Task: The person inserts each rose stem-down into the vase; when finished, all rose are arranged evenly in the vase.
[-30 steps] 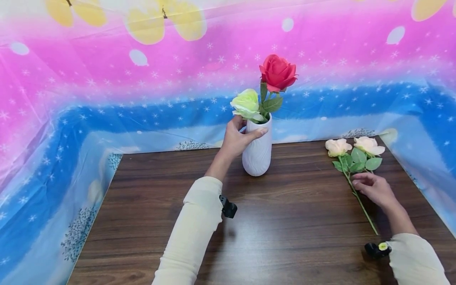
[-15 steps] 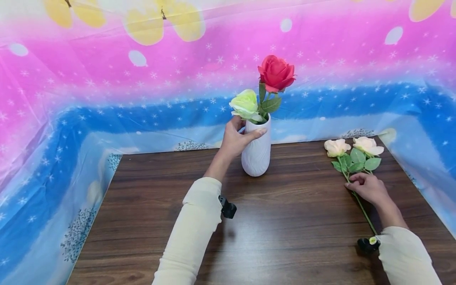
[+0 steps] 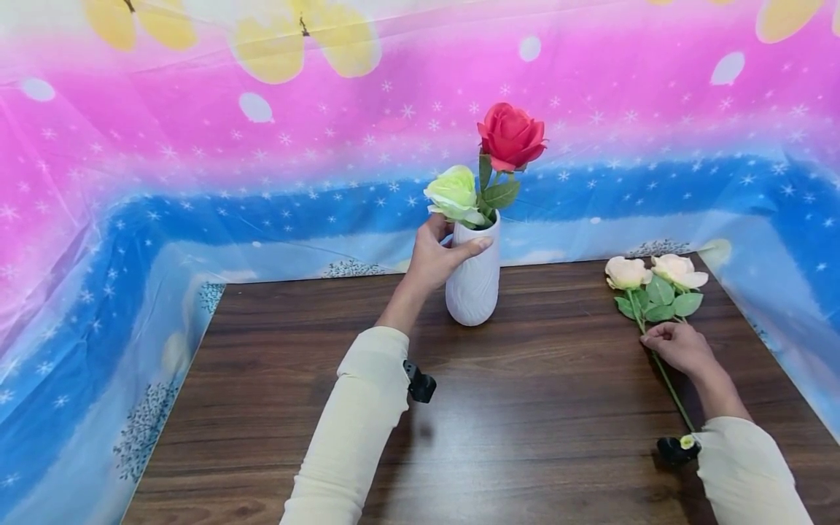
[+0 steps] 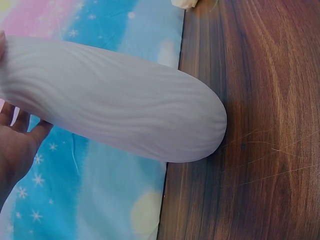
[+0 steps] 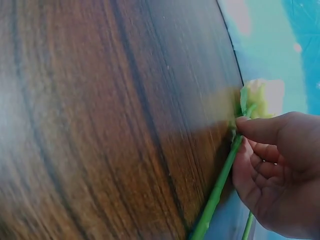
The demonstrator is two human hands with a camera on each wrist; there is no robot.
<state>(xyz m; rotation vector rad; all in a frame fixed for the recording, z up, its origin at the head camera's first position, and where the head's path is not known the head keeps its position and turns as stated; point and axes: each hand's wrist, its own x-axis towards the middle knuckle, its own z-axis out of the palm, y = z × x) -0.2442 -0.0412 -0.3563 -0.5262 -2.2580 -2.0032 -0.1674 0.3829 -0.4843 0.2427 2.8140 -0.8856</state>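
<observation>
My left hand grips the white ribbed vase near its rim, thumb across the front. The vase stands upright on the table, and its wavy side fills much of the left wrist view. A red rose and a pale green rose stick out of its mouth. At the right, my right hand pinches the green stem of a cream rose between thumb and fingers. A second cream rose lies right beside it, its stem partly hidden by the hand.
The dark wooden table ends at a back edge just behind the vase. A pink and blue patterned cloth hangs behind and along the sides. Black wrist cameras sit on both cream sleeves.
My right hand has moved left onto the cream rose's stem and now pinches it; that bloom has shifted slightly right. The left hand and vase stay put.
</observation>
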